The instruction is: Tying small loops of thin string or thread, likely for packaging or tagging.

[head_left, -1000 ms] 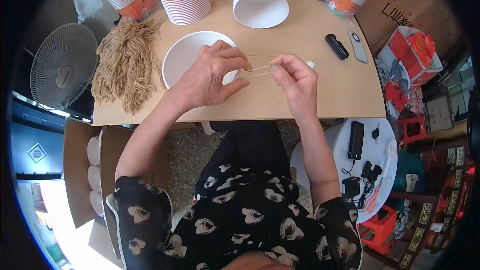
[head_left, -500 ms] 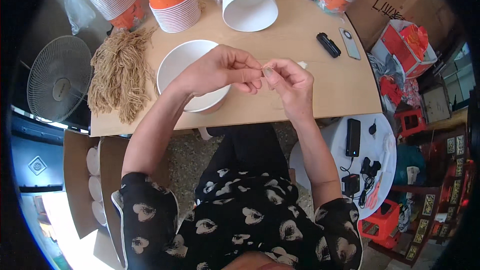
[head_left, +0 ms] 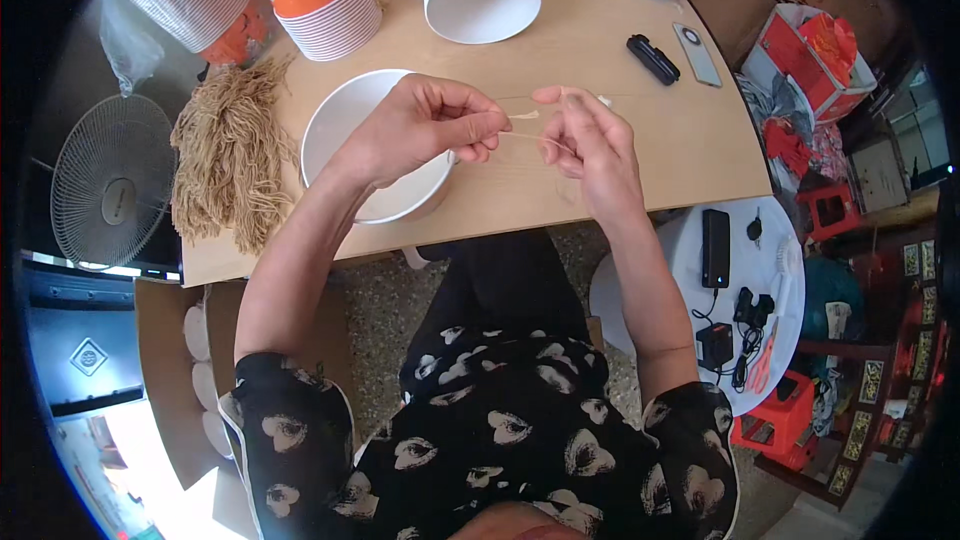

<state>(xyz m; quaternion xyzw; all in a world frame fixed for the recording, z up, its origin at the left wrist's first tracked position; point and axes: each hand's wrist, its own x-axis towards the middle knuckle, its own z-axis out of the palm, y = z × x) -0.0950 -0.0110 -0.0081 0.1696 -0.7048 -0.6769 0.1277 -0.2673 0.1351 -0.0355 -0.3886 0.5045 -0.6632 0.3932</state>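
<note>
My left hand (head_left: pixel 425 130) is above a white paper tub (head_left: pixel 318 125), its thumb and fingers pinched on a thin pale string (head_left: pixel 522 135). The string runs across to my right hand (head_left: pixel 590 145), whose thumb and curled fingers close on it while the index finger stretches out to the left. A small pale frayed tuft sticks out beyond my left fingertips. Left of the tub lies a big bundle of tan strings (head_left: pixel 235 155). The tub's side is partly hidden behind my left hand and forearm.
Stacked paper tubs (head_left: pixel 320 5) stand along the table's (head_left: pixel 690 155) far side, beside a stack of white tubs (head_left: pixel 482 0) lying tipped. A black case (head_left: pixel 653 60) and a phone (head_left: pixel 697 55) lie at the right. A fan (head_left: pixel 118 190) stands left; a round white side table (head_left: pixel 660 265) holds cables.
My hands have moved apart from touching fingertips, and string now stretches between them. My right index finger has straightened. The whole view has shifted slightly.
</note>
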